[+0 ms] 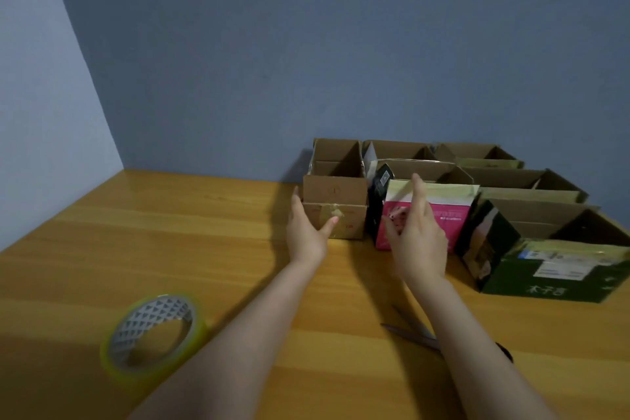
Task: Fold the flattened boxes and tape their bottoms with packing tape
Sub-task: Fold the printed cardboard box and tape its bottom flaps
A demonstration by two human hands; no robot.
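Several folded cardboard boxes stand open-topped along the far right of the wooden table (170,232). My left hand (306,232) is open at the left front corner of a small brown box (335,201), thumb against its taped front face, fingers along its left side. My right hand (416,235) is open with fingers raised in front of a pink and white box (453,211); whether it touches the box is unclear. A roll of yellowish packing tape (153,337) lies flat at the near left. Scissors (419,334) lie partly hidden under my right forearm.
A dark green box (552,273) with a shipping label stands at the right edge. More brown boxes (477,153) line the blue wall behind. The table's left half holds only the tape roll. A wall corner rises at the far left.
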